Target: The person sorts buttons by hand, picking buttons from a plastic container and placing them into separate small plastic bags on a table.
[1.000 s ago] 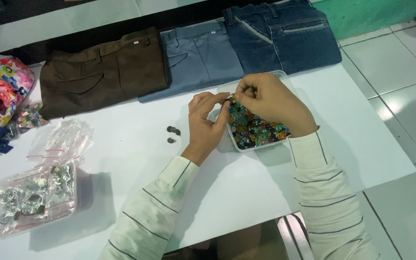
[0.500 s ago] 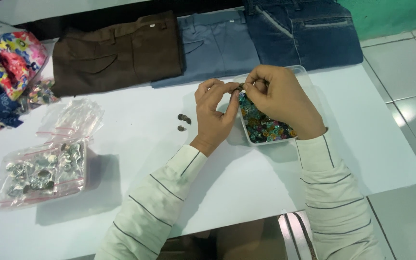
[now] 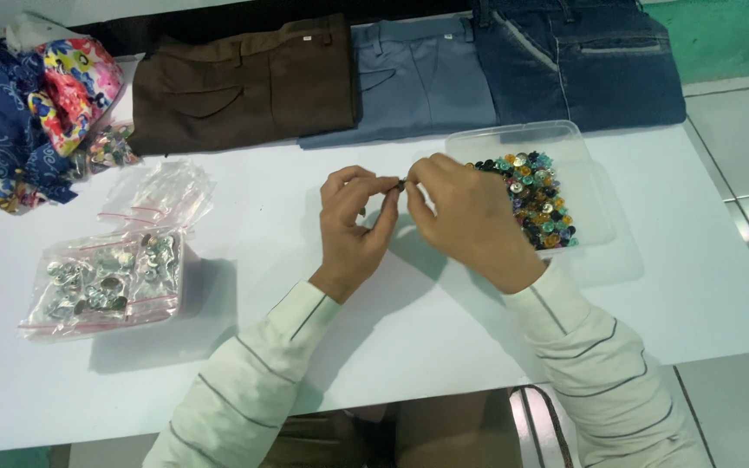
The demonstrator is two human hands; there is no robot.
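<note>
Surface: I see a white rectangular surface over pale floor tiles.
Trousers: folded brown, grey-blue and dark denim pairs line the far edge, I judge to keep the middle free.
Tray: clear plastic tray of multicoloured studs sits just beside my right hand, within reach.
Bag: clear zip bag of silver buttons lies well left.
Hands: left hand and right hand meet fingertip to fingertip, both pinched closed on one small dark stud held above the surface.

Clear glossy plastic tray, shiny metal buttons in bag, matt white table.
</note>
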